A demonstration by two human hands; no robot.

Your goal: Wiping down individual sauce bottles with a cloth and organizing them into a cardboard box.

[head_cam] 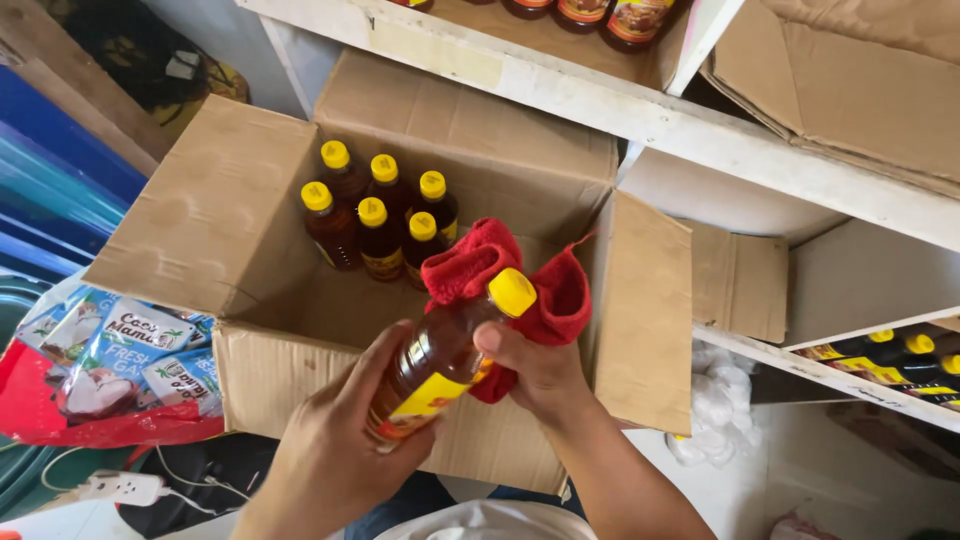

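Amber bottle (432, 368) — between both hands

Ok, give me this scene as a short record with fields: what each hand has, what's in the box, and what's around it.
left hand: wrapped around the lower body of an amber bottle with a yellow cap
right hand: on the bottle's neck, holding a red cloth against it
cardboard box: open, flaps out; six matching bottles stand upright in its far corner
white shelves: more bottles above and at lower right
left of box: printed sachet packs
floor: white power strip
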